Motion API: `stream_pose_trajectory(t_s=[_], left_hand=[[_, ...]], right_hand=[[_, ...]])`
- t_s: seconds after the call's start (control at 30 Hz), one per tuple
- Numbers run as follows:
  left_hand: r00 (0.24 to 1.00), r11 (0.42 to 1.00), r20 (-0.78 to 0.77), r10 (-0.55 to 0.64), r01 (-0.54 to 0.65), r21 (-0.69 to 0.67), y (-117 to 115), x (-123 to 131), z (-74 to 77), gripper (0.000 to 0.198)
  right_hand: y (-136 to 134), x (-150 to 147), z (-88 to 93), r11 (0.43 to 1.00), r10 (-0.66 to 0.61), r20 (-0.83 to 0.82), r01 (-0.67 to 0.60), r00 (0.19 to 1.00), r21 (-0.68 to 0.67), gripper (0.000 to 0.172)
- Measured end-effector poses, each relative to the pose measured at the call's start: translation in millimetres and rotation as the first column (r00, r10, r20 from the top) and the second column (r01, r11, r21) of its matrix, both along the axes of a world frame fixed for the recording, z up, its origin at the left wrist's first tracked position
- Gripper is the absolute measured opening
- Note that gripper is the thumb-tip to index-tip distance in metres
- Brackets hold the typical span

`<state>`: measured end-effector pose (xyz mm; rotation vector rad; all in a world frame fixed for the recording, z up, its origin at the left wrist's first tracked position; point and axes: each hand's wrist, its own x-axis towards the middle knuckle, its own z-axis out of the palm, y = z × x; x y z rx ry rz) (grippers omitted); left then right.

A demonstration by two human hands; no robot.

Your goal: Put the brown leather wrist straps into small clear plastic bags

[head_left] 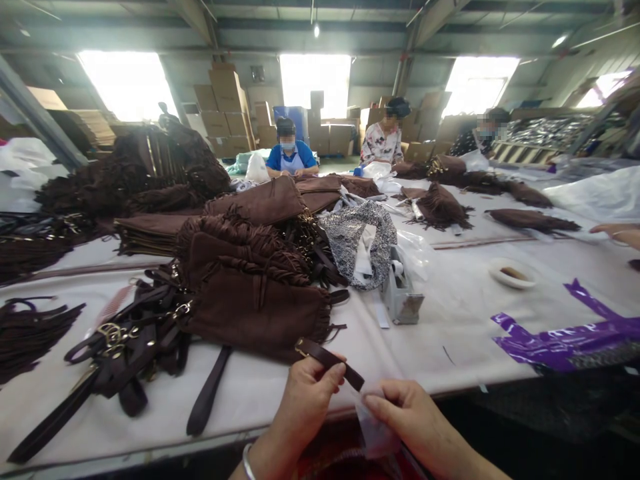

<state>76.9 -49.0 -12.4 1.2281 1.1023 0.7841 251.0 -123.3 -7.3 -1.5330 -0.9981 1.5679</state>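
Near the table's front edge, my left hand (313,383) pinches a dark brown strap (327,358) with a gold-coloured clasp at its far end. My right hand (395,403), beside it, grips a small translucent plastic bag (375,430) that hangs below the fingers. The strap's near end touches or lies close to the bag's top; I cannot tell whether it is inside. Just beyond my hands lies a brown fringed bag (260,310) on a pile of similar ones. A bunch of brown straps with gold rings (127,347) is to the left.
A tape dispenser (404,297) stands beside a black-and-white patterned cloth (350,233). Further right are a tape roll (513,273) and purple plastic wrapping (565,337). Several people sit across the table, and another person's hand (620,232) reaches in from the right.
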Motion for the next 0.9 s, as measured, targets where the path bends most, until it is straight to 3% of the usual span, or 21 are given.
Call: stream_pose_trajectory(t_s=[0.13, 0.4, 0.67, 0.8, 0.9], left_hand=[[0.999, 1.000, 0.040, -0.001, 0.001, 0.010, -2.3, 0.2, 2.7, 0.032], [0.996, 0.999, 0.077, 0.039, -0.041, 0.023, -7.2, 1.3, 2.0, 0.027], [1.000, 0.983, 0.000, -0.011, 0.011, 0.186, -16.4, -2.3, -6.3, 0.018], [0.998, 0.969, -0.052, -0.032, 0.044, 0.243, -17.2, -4.8, -2.5, 0.016], [0.999, 0.993, 0.015, -0.038, 0.036, 0.111, -17.3, -10.6, 4.2, 0.017]], right_hand=[[-2.6, 0.9, -5.8, 0.998, -0.054, -0.009, 0.054, 0.998, -0.026, 0.047], [-6.3, -6.2, -6.3, 0.987, -0.147, -0.214, 0.130, 0.966, -0.090, 0.045], [-10.5, -9.6, -4.1, 0.963, -0.262, -0.477, 0.192, 0.839, -0.191, 0.035], [-11.9, -6.5, -3.3, 0.972, -0.230, -0.475, 0.180, 0.849, -0.149, 0.032], [-11.7, -2.1, -4.3, 0.974, -0.224, -0.368, 0.197, 0.902, -0.110, 0.033]])
